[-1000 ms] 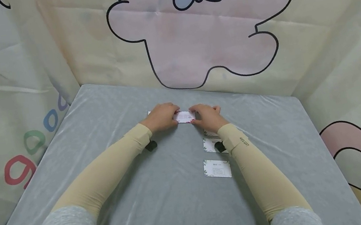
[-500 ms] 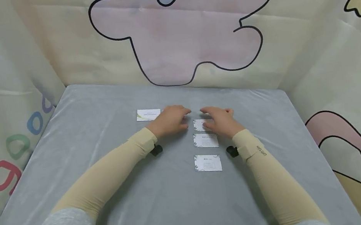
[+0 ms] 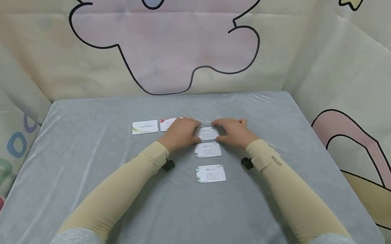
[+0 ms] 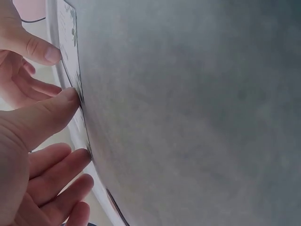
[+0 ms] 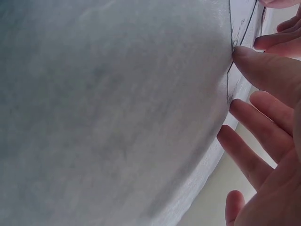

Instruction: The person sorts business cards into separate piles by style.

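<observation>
In the head view, a white business card with a leaf print (image 3: 207, 133) lies flat on the grey cloth between both hands. My left hand (image 3: 182, 133) pinches its left end, thumb at the near corner and fingers at the far one. My right hand (image 3: 236, 133) holds the right end in the same way. Two more leaf-printed cards lie nearer the person: one just below (image 3: 207, 150) and another farther down (image 3: 211, 173). A card with red print (image 3: 167, 124) sits partly behind the left hand. Left of it is a card with a yellow-green curve (image 3: 145, 127).
A grey cloth (image 3: 157, 224) covers the table. Printed fabric walls (image 3: 284, 58) stand behind it and on both sides. A small black wrist camera (image 3: 247, 163) hangs under the right wrist, another (image 3: 168, 165) under the left.
The hands have let go of the red-printed card, which stays in the back row. They have shifted to the leaf-printed card at the top of the column. The head view has turned right.
</observation>
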`<act>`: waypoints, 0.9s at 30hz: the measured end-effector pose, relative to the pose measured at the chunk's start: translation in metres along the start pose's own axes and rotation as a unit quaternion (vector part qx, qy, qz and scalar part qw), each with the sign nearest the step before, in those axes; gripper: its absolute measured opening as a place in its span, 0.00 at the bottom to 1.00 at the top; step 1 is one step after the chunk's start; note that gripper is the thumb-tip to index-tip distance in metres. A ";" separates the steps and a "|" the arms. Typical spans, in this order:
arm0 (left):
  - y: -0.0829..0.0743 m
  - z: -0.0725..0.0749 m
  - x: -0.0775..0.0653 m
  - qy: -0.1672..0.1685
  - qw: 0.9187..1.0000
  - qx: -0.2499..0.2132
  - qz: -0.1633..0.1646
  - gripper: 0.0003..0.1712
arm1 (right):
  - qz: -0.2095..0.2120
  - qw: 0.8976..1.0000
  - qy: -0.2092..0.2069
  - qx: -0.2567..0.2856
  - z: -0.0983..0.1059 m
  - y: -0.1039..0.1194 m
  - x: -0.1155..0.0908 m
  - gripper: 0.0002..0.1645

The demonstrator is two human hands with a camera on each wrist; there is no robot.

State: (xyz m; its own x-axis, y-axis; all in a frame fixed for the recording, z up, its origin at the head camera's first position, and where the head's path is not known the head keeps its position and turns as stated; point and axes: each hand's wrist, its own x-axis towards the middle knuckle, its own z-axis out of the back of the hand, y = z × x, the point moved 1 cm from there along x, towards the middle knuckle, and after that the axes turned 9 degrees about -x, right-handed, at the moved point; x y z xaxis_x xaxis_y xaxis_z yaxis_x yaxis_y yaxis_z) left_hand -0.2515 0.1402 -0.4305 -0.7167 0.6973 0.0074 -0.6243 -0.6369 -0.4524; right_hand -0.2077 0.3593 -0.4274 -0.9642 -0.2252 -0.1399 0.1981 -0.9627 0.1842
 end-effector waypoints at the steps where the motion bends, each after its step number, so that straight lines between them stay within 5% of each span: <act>1: 0.001 0.000 0.000 0.000 1.000 0.001 0.002 0.34 | 0.001 1.000 0.001 -0.001 -0.001 0.001 0.001 0.36; 15: 0.017 0.001 0.003 -0.019 1.000 -0.024 0.001 0.32 | 0.007 1.000 -0.008 0.013 -0.004 0.000 0.016 0.36; 27: 0.032 0.016 0.020 -0.021 1.000 -0.002 0.002 0.30 | -0.006 1.000 -0.017 0.023 -0.001 0.003 0.044 0.35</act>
State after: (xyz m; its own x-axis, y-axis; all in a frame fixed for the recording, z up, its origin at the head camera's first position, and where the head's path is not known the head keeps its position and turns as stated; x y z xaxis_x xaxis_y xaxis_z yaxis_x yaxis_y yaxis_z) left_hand -0.2908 0.1283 -0.4306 -0.7320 0.6800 0.0425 -0.6196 -0.6383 -0.4568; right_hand -0.2491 0.3467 -0.4341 -0.9722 -0.2074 -0.1088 0.1786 -0.9571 0.2283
